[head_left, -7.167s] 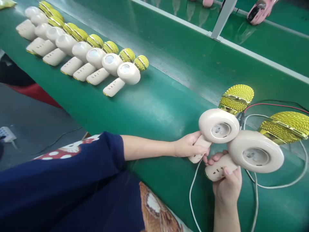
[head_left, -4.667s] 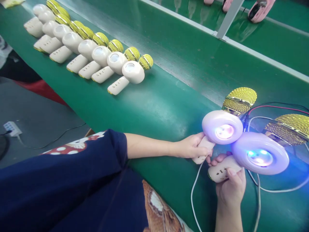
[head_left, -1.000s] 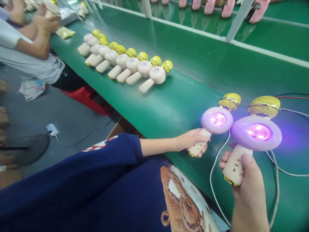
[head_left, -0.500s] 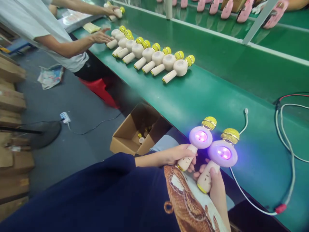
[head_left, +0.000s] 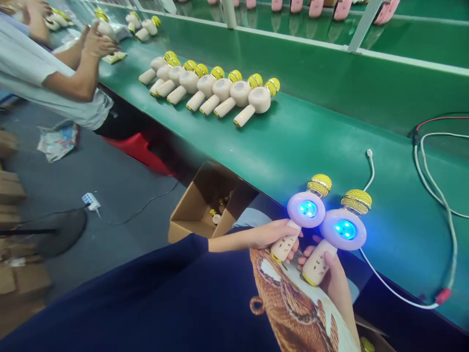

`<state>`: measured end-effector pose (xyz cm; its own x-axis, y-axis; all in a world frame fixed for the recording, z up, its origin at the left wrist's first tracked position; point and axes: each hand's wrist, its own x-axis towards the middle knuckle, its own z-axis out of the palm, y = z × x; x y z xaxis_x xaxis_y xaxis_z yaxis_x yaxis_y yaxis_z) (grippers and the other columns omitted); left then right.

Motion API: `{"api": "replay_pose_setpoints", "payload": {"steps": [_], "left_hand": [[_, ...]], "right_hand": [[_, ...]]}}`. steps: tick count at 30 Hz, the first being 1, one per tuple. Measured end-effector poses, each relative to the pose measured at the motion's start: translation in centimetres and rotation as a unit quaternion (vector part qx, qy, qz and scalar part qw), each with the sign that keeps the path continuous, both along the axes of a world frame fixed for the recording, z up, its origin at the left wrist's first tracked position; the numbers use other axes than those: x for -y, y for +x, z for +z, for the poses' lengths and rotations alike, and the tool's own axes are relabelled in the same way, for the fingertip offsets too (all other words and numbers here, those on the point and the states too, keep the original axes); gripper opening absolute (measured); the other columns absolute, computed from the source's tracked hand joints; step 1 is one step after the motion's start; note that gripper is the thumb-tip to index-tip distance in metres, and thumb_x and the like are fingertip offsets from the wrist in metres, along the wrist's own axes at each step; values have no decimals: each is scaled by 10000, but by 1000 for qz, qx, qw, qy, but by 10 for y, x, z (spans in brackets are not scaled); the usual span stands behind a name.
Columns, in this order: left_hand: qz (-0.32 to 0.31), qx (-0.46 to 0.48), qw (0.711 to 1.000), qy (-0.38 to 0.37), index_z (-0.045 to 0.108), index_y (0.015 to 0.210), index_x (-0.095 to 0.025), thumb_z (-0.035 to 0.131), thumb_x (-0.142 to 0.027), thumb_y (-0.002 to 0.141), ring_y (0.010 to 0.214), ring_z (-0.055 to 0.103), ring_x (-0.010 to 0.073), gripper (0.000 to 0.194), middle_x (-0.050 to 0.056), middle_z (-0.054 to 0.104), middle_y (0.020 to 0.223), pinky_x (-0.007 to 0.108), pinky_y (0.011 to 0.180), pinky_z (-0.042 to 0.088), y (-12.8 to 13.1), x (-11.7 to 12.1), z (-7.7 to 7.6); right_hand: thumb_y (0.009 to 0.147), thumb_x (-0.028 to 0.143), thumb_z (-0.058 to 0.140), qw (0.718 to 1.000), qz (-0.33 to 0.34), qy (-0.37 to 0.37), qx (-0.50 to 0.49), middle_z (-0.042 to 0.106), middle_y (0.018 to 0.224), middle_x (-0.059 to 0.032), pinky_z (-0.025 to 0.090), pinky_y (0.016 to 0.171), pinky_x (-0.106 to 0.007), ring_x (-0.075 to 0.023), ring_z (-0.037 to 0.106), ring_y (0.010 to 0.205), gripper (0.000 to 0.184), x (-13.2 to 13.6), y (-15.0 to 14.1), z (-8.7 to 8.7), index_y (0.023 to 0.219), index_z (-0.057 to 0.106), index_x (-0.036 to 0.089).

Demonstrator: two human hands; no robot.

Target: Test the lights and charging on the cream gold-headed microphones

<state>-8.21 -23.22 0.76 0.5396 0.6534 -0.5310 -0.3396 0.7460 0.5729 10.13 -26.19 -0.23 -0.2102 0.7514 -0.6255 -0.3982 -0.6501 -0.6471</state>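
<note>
My left hand (head_left: 275, 233) is wrapped round the handle of a toy microphone (head_left: 306, 209) with a gold mesh head and a pale ring body. A second microphone (head_left: 343, 230) of the same kind is gripped by my right hand (head_left: 332, 270), thumb on its handle. Both are held tilted, side by side, their ring bodies almost touching. The round centres of both glow blue, and small dark markings show on the handles. Beyond them, several matching microphones (head_left: 259, 99) lie in a row on the green table (head_left: 293, 142).
An open cardboard box (head_left: 186, 215) with microphones inside stands below the table edge. White cable (head_left: 445, 215) loops over the table's right side. A co-worker (head_left: 69, 73) stands at the far left. A power strip (head_left: 90, 201) lies on the floor. Pink items (head_left: 342, 9) line the back.
The lights in both microphones have turned from pink to blue. My hands keep their grips. The co-worker's hands have left the row and come together. The view has shifted slightly.
</note>
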Motion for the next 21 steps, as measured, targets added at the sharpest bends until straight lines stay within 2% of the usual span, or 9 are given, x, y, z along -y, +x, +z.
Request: {"api": "replay_pose_setpoints", "payload": {"steps": [5, 10, 16, 21], "left_hand": [[-16, 4, 999, 29, 458, 925, -196, 550, -370, 816, 561, 602, 144, 225, -33, 556, 633, 292, 605, 493, 1, -2, -2], [-24, 43, 999, 15, 435, 946, -201, 575, -359, 774, 600, 616, 160, 273, -53, 535, 636, 321, 630, 489, 2, -4, -5], [-20, 57, 998, 21, 429, 955, -199, 649, -370, 737, 633, 622, 161, 354, -61, 523, 636, 332, 669, 486, 1, -2, -10], [-23, 52, 998, 36, 435, 940, -198, 677, -368, 734, 662, 624, 160, 360, -58, 509, 638, 329, 691, 492, 1, -1, -14]], "right_hand": [[743, 473, 640, 1000, 13, -4, 17, 653, 760, 15, 525, 533, -317, -199, 651, 635, 361, 1, 4, 1, 1038, 574, 276], [703, 509, 671, 1000, 26, -3, 5, 618, 727, 27, 516, 537, -303, -185, 626, 633, 395, 2, 6, -2, 1016, 567, 291], [782, 543, 594, 999, 31, -4, 17, 604, 737, 21, 525, 541, -333, -195, 630, 618, 370, 3, 9, -8, 1048, 542, 291], [706, 543, 676, 999, 42, 10, 30, 616, 745, 3, 532, 519, -383, -226, 633, 594, 452, 2, 17, -19, 1036, 533, 267]]}}
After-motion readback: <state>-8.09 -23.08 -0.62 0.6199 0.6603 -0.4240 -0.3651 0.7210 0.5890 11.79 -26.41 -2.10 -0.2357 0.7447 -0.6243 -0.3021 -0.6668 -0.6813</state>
